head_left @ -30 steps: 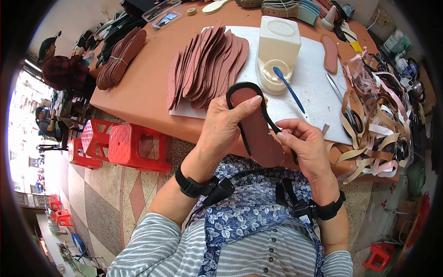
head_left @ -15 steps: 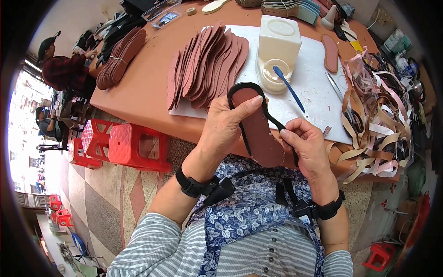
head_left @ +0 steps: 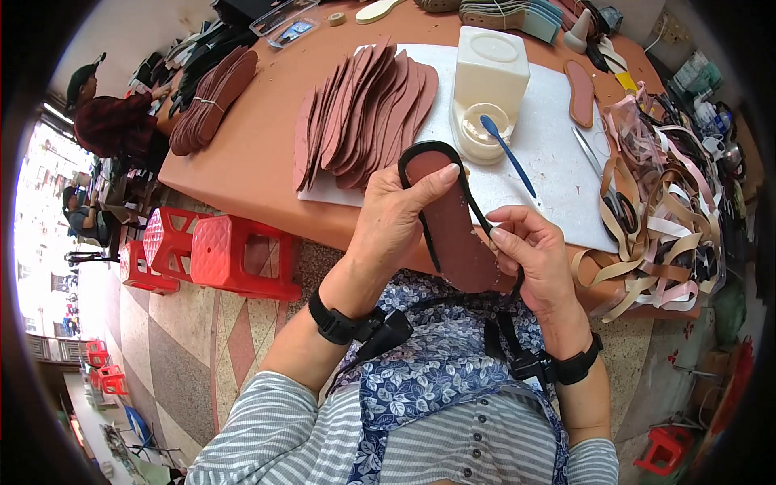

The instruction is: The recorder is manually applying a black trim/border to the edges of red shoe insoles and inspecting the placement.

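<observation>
A reddish-brown shoe insole [head_left: 455, 242] is held up in front of me, its rounded top end wrapped by a black strip [head_left: 467, 184]. My left hand [head_left: 394, 206] grips its upper left side, thumb pressed across the face. On the right, my right hand [head_left: 529, 250] pinches the strip's free length beside the insole's edge, and the tail hangs below the fingers. Small pale specks dot the lower rim. Just beyond stands a cream glue container [head_left: 489, 89] with a round cup [head_left: 483, 133] at its front. A blue brush [head_left: 509, 158] leans out of that cup.
Stacked insoles [head_left: 364, 113] lie on a white board [head_left: 558, 186]. A tied insole bundle [head_left: 214, 101] is at left. Scissors [head_left: 621, 214] and tangled ribbons [head_left: 671, 234] crowd the right side. Red stools [head_left: 234, 255] stand left of the table; a person [head_left: 113, 117] sits beyond.
My right hand has shifted slightly left, closer to the insole, with the black strip. The strip now lies nearer the insole's right edge. My left hand's hold looks nearly the same.
</observation>
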Action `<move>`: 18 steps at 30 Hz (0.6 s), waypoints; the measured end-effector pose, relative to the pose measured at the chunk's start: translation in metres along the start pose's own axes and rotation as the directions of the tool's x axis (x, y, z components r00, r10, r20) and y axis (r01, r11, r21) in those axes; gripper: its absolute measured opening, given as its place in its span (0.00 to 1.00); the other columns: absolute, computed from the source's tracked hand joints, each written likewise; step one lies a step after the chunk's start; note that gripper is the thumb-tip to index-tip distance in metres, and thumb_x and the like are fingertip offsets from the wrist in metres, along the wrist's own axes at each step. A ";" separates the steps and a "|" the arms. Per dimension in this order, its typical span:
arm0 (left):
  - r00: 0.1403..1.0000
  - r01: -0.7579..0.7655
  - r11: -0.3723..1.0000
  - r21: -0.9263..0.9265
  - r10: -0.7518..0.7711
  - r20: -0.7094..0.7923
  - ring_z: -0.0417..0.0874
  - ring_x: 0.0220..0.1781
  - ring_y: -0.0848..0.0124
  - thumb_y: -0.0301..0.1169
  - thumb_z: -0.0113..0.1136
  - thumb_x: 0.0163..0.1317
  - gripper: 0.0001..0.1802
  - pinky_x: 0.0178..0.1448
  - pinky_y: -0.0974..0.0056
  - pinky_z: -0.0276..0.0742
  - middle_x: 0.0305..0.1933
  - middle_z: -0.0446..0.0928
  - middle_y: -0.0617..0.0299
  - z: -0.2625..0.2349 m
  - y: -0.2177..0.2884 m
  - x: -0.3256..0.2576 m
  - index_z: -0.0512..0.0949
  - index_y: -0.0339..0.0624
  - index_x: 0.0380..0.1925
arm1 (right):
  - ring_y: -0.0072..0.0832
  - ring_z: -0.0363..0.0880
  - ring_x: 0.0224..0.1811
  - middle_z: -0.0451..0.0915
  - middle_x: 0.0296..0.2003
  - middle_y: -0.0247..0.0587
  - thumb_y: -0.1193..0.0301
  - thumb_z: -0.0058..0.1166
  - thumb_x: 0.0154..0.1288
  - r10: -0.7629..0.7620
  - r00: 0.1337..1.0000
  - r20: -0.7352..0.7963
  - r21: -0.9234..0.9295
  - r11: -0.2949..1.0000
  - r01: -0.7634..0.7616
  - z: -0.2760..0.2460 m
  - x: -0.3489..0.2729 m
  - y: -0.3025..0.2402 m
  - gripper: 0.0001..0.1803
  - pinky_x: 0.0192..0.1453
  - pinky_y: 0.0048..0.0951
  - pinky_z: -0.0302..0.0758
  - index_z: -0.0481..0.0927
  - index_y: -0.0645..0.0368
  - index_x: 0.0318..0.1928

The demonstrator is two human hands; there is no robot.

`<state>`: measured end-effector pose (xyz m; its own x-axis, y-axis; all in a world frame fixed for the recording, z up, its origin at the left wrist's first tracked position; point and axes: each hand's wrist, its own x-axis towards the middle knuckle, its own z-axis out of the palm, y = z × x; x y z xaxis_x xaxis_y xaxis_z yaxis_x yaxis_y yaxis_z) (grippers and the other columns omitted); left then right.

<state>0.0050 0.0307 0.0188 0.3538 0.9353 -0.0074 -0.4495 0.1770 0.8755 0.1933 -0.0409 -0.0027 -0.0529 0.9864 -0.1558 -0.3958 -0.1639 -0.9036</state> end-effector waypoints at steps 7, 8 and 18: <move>1.000 -0.020 1.000 -0.012 0.020 -0.007 0.85 0.40 0.72 0.29 0.64 0.66 0.08 0.48 0.65 0.81 0.39 0.85 0.55 0.000 -0.003 0.001 0.81 0.35 0.40 | 0.16 0.77 0.31 0.80 0.29 0.31 0.78 0.57 0.67 -0.087 0.992 -0.092 -0.284 0.957 0.057 0.013 -0.002 -0.002 0.11 0.36 0.18 0.73 0.84 0.65 0.48; 1.000 -0.020 1.000 -0.011 0.020 -0.007 0.85 0.40 0.72 0.29 0.64 0.66 0.08 0.48 0.65 0.81 0.39 0.85 0.55 0.000 -0.003 0.001 0.81 0.35 0.40 | 0.16 0.77 0.31 0.80 0.29 0.31 0.78 0.57 0.67 -0.086 0.992 -0.092 -0.284 0.957 0.057 0.012 -0.002 0.000 0.11 0.36 0.18 0.73 0.84 0.65 0.48; 1.000 -0.021 1.000 -0.012 0.021 -0.016 0.85 0.40 0.70 0.30 0.63 0.66 0.09 0.48 0.64 0.82 0.39 0.85 0.54 0.004 -0.003 0.001 0.81 0.35 0.40 | 0.26 0.80 0.31 0.79 0.29 0.41 0.81 0.58 0.63 -0.439 0.897 0.049 -0.690 0.635 0.348 0.017 -0.002 0.000 0.10 0.38 0.25 0.74 0.86 0.63 0.44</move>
<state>0.0097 0.0295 0.0176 0.3309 0.9436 0.0028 -0.4671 0.1612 0.8694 0.1774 -0.0423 0.0041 0.0808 0.9577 0.2762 0.3628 0.2299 -0.9031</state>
